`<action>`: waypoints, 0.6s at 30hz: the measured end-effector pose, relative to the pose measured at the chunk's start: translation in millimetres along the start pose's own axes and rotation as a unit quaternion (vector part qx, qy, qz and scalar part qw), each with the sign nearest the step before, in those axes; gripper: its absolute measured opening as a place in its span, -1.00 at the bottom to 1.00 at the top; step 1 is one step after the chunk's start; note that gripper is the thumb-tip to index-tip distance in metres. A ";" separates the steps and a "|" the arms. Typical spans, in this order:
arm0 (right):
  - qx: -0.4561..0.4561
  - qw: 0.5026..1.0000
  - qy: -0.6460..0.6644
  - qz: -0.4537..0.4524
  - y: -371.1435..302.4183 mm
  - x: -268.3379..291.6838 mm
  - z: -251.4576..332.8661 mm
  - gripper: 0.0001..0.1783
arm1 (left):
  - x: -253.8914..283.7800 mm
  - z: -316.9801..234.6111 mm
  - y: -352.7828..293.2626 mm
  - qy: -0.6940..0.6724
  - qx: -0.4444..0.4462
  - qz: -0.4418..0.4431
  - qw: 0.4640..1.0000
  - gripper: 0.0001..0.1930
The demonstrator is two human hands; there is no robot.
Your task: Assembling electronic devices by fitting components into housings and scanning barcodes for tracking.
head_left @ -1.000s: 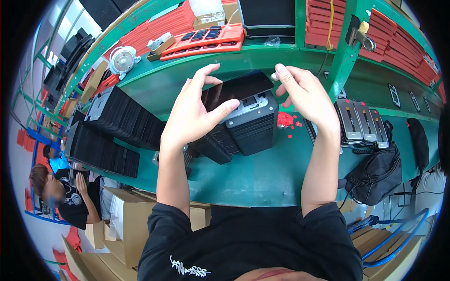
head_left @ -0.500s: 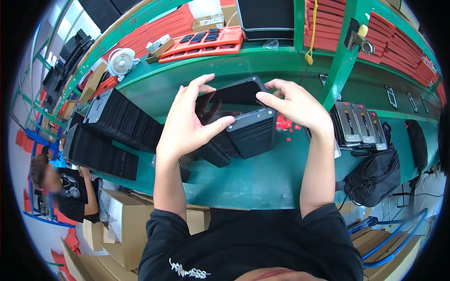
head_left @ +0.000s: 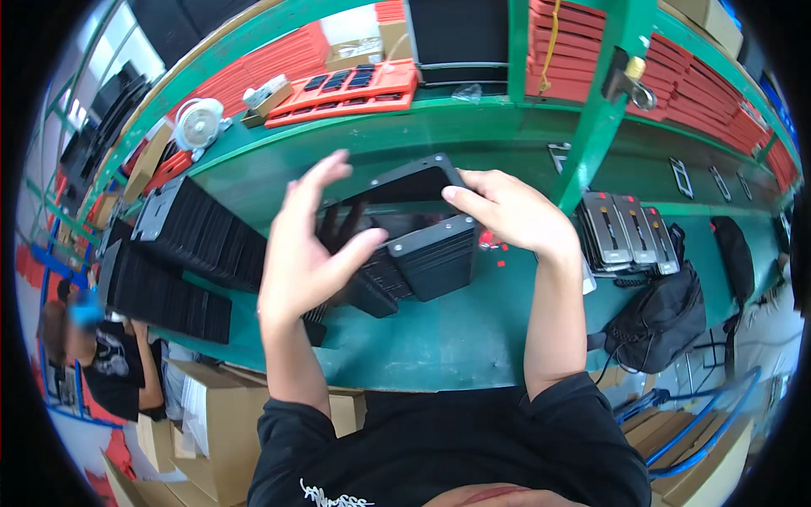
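A glossy black panel (head_left: 412, 183) with screws along its edge leans tilted above the bench. My right hand (head_left: 519, 211) grips its right corner between thumb and fingers. My left hand (head_left: 300, 249) is open beside the panel's left end, fingers spread and slightly blurred, apparently off it; its dark reflection shows on the glossy face. Just in front stands a block of similar black panels (head_left: 437, 264), packed upright side by side. More black panels (head_left: 372, 291) lean at its left, partly behind my left hand.
Tall rows of black panels (head_left: 198, 232) stand at the left. Small red pieces (head_left: 490, 241) lie behind my right wrist. Grey flat devices (head_left: 625, 228) and a black backpack (head_left: 659, 325) are at the right. A green post (head_left: 601, 127) rises at the back right; another person (head_left: 114, 359) works at far left.
My left hand has come away from the panel and its fingers have spread. The right hand keeps hold of the corner. The whole view has shifted slightly.
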State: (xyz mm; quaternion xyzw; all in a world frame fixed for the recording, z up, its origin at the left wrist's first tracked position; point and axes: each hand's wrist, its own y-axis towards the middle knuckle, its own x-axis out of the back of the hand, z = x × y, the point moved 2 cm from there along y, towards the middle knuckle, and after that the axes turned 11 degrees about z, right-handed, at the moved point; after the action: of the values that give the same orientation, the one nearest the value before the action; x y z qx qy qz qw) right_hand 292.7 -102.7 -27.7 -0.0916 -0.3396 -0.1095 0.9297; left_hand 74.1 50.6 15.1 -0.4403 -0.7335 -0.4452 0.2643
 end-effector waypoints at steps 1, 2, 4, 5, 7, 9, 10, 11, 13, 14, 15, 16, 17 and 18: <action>0.025 0.999 -0.009 -0.029 -5.8 4.8 -3.7 -0.42 | 2.1 0.8 0.0 0.007 -0.001 -0.030 1.000 -0.25; 0.020 1.000 -0.015 -0.019 -7.6 6.7 -5.6 -0.43 | 6.1 2.8 -3.7 0.010 -0.005 -0.058 0.998 -0.33; 0.023 0.999 -0.039 -0.015 2.6 3.5 4.4 -0.41 | 12.2 12.9 -21.5 0.074 0.034 0.013 0.997 -0.47; 0.031 0.998 -0.060 -0.018 7.4 1.6 3.6 -0.40 | 11.7 21.9 -28.2 0.035 0.045 0.048 0.997 -0.49; 0.048 0.995 -0.065 -0.053 10.7 -4.5 12.9 -0.47 | 19.1 29.5 -40.9 -0.007 0.050 0.092 0.994 -0.50; 0.031 0.983 -0.083 -0.158 -11.5 -2.7 11.5 -0.51 | 16.6 42.7 -39.6 -0.117 0.105 0.106 0.982 -0.49; 0.041 0.963 -0.104 -0.246 -19.4 0.0 18.6 -0.55 | 10.9 45.4 -37.2 -0.121 0.098 0.108 0.982 -0.49; 0.056 0.934 -0.124 -0.329 -24.7 4.4 25.9 -0.59 | 5.6 49.1 -36.7 -0.140 0.078 0.084 0.983 -0.50; 0.094 0.890 -0.068 -0.440 -40.6 22.8 30.4 -0.65 | -10.4 58.3 -36.0 -0.183 0.040 0.031 0.982 -0.51; 0.131 0.831 -0.009 -0.541 -49.1 31.8 28.5 -0.71 | -22.9 62.9 -34.6 -0.189 0.037 0.028 0.981 -0.51; 0.131 0.831 -0.014 -0.541 -49.4 35.3 28.7 -0.71 | -31.6 64.6 -35.4 -0.207 0.022 -0.006 0.978 -0.49; 0.118 0.783 -0.044 -0.609 -51.1 39.0 28.6 -0.72 | -38.5 65.8 -36.0 -0.224 0.007 -0.040 0.974 -0.46; 0.104 0.729 -0.075 -0.673 -52.2 41.4 28.4 -0.73 | -41.0 65.9 -36.0 -0.241 -0.008 -0.075 0.968 -0.41; 0.088 0.669 -0.103 -0.731 -52.8 39.9 27.0 -0.74 | -40.9 65.9 -36.7 -0.243 -0.009 -0.076 0.967 -0.41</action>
State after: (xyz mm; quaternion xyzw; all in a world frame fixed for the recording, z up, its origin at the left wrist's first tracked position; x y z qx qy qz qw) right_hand 291.9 -152.4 23.7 0.2577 -0.3995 -0.7132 0.5151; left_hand 61.4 84.3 -62.8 -0.4806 -0.8031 -0.3500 0.0399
